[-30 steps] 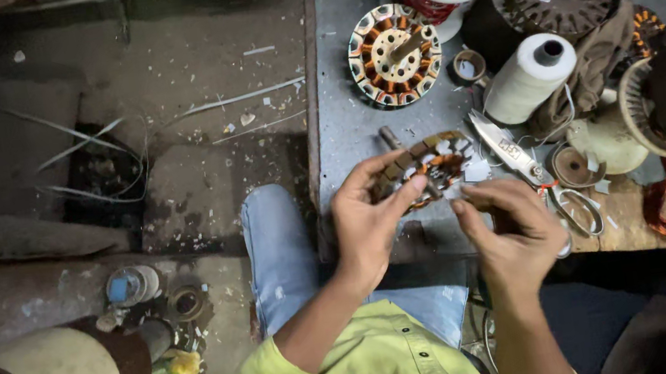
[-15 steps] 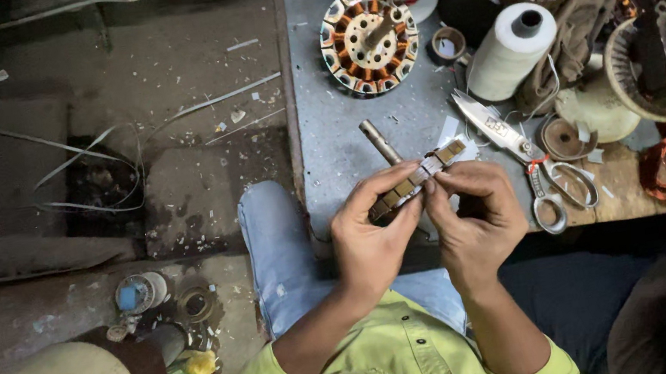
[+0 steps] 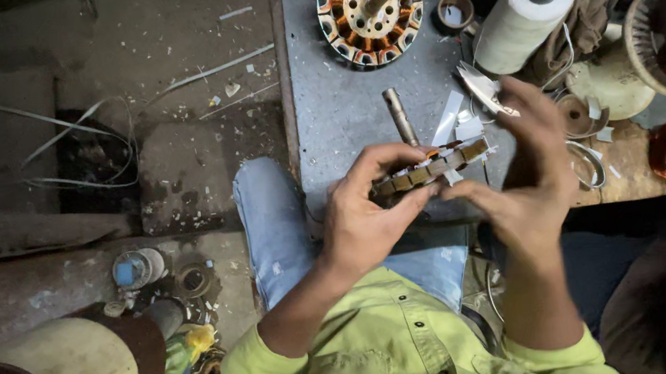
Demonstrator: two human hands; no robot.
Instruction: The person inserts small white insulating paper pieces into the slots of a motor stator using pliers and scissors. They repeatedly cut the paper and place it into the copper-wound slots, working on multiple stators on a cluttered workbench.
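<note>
At frame centre, left hand clamps stator; right hand, fingers apart, steadies it; loose grip risks dropping.

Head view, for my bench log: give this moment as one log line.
left hand: holds stator core edge-on | right hand: open, touching core's far end | nearby: thread cone, scissors, metal shaft
</note>
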